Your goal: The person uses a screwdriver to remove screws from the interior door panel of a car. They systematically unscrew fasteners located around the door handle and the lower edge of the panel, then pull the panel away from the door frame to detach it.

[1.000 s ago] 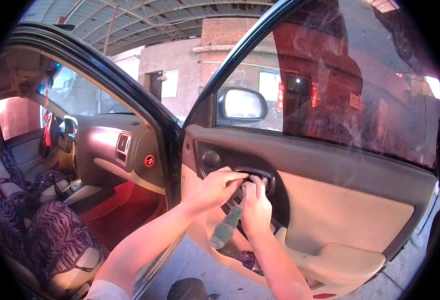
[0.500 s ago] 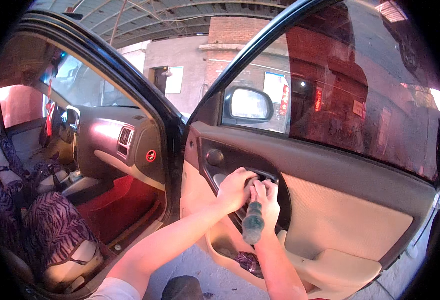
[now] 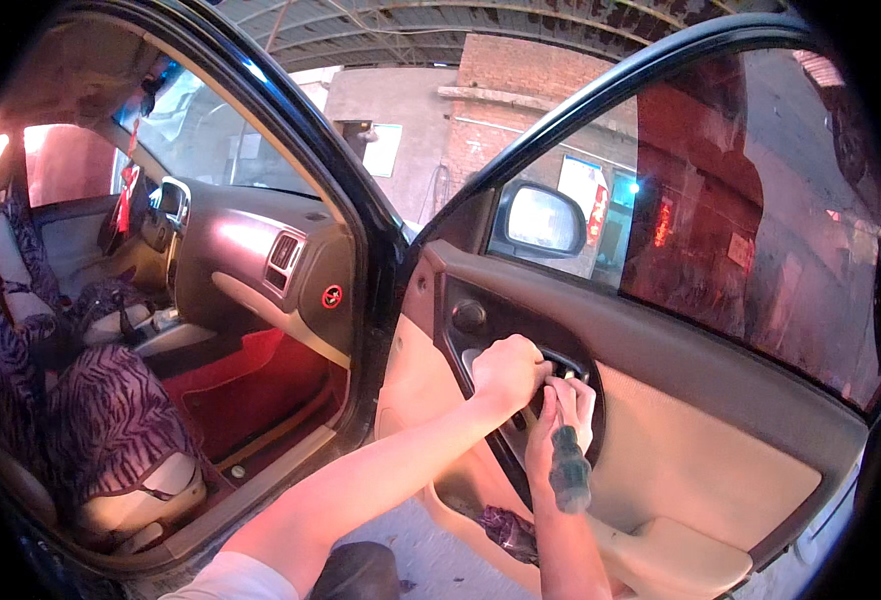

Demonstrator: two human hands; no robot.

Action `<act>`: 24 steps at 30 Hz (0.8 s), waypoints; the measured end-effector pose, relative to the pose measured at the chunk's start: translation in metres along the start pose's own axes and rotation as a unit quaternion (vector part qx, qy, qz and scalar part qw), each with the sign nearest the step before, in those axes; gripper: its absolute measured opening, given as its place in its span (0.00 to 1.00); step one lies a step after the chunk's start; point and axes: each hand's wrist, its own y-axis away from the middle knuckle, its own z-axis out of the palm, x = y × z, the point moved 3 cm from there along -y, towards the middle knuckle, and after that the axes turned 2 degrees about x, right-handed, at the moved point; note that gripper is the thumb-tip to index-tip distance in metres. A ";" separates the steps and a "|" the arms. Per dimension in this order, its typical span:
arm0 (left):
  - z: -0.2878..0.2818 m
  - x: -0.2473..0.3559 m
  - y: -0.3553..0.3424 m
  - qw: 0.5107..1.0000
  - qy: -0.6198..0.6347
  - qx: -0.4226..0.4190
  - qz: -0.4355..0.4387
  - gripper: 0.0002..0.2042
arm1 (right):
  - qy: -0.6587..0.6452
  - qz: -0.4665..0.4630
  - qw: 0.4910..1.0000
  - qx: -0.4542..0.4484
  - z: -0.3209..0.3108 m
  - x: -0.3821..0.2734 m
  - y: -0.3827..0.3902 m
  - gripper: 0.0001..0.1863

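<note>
Swung across since a second ago, the dark green handle of the hand tool has gone from sticking out to the lower left of the right hand to lying over the right wrist. Its long axis now runs nearly up and down the view, the butt end pointing down toward the wearer and slightly right, the other end leading up into the fingers, where the working tip is hidden. Curled fingers of the right hand close round the tool's front part. Just beside it, the left hand shows its bent back, more bunched than a second ago, when thumb and forefinger were stretched out; whether it grips anything cannot be told. Both hands are together at the black trim of the open car door, over the recess.

Below them, the beige door pocket holds a crumpled dark purple, patterned item. To its right juts the beige armrest. Leftward, inside the car, sits a seat with a zebra-striped purple cover, and beyond it the dashboard. Past the door stands the wing mirror; farthest back, a brick wall rises under a ribbed roof. Door and mirror sit farther right in view than before.
</note>
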 end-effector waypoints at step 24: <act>0.011 -0.018 0.017 0.934 -0.070 0.023 0.350 0.13 | -0.043 -0.066 0.997 0.021 -0.047 -0.008 0.012 0.19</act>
